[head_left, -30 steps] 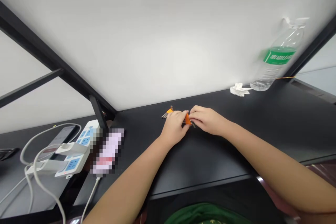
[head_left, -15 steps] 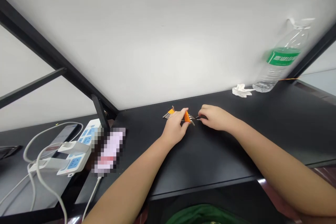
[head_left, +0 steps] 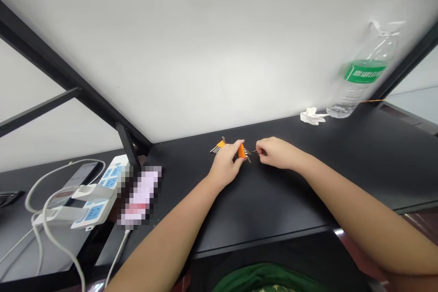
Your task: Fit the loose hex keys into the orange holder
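Observation:
An orange holder [head_left: 242, 150] with several thin metal keys sticking out of it is pinched between the thumb and fingers of my left hand [head_left: 226, 162]. Just to its right, my right hand [head_left: 276, 152] has its fingers curled in a pinch around a thin dark metal piece [head_left: 254, 151], whose tip points toward the holder. A second orange holder [head_left: 221, 144] with several metal keys lies on the black desk behind my left hand, which partly covers it.
A clear bottle [head_left: 364, 72] with a green label leans on the wall at the right, beside a crumpled white tissue [head_left: 312, 116]. At the left are a white power strip [head_left: 93, 212] with cables and a pixelated phone [head_left: 141, 196].
My right hand's fingers have curled in more, and less of the metal piece shows. My left hand still grips the orange holder. The view has shifted slightly.

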Tool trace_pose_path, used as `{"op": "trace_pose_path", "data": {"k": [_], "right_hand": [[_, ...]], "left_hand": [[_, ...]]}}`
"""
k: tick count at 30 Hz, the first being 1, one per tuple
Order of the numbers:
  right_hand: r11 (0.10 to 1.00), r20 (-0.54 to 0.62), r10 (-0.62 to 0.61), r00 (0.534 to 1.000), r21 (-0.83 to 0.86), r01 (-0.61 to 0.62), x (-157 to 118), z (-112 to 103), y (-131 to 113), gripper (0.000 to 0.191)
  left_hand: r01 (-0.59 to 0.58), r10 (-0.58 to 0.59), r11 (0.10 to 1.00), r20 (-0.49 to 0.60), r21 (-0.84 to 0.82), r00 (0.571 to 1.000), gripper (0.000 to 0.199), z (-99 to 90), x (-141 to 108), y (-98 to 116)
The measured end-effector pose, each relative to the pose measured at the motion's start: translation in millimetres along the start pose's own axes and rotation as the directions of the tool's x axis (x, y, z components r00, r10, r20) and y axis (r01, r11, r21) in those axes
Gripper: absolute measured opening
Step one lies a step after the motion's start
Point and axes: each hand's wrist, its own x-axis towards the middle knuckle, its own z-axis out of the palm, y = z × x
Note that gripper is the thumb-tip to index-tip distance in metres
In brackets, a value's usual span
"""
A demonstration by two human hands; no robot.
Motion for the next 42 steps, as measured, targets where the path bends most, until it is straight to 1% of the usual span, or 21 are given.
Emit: {"op": "trace_pose_path", "data": {"k": [3,5,9,11,13,21,29,33,38,42], "right_hand": [[0.984,-0.162,-0.061,0.985,0.156,0.087,0.9,-2.1,3.3,0.013],[0.963,-0.239,-0.117,0.964,0.209,0.169,1.3,-1.1,3.5,0.015],[0.929,-0.357,-0.230,0.905,0.198,0.314,2.1,3.5,2.0,0.018],[0.924,-0.407,-0.248,0.879,0.172,0.341,2.4,5.0,2.1,0.019],[0.928,-0.435,-0.244,0.867,0.155,0.339,2.4,5.2,3.0,0.020],[0.933,-0.424,-0.282,0.861,0.087,0.348,1.6,4.2,6.2,0.021],[0.943,-0.366,-0.306,0.879,0.007,0.331,-4.9,4.7,-1.5,0.024],[0.946,-0.372,-0.291,0.881,0.022,0.322,-4.6,4.0,-1.9,0.024],[0.951,-0.373,-0.273,0.887,0.037,0.308,-2.2,3.3,4.0,0.024],[0.950,-0.374,-0.273,0.886,0.042,0.311,-2.0,4.0,5.7,0.024]], "left_hand": [[-0.003,0.003,1.000,0.006,-0.008,1.000,0.055,-1.1,0.4,0.1],[-0.013,0.013,1.000,0.009,-0.008,1.000,0.055,-1.2,0.7,0.3],[-0.037,0.037,0.999,0.006,0.014,0.999,0.055,-0.7,0.8,0.7],[-0.039,0.039,0.999,0.006,0.015,0.999,0.055,-0.6,0.8,0.9],[-0.036,0.035,0.999,0.007,0.008,0.999,0.056,-0.6,0.8,1.1],[-0.024,0.024,0.999,0.003,0.025,1.000,0.055,-0.3,-0.4,0.8],[-0.036,0.035,0.997,0.016,0.072,0.999,0.053,-0.9,0.2,3.7],[-0.036,0.036,0.997,0.009,0.067,0.999,0.052,-0.8,0.1,4.9],[-0.027,0.026,0.998,0.009,0.048,1.000,0.054,-1.1,-1.0,2.6],[-0.035,0.034,0.996,0.019,0.082,0.999,0.054,-2.3,-0.6,2.6]]}}
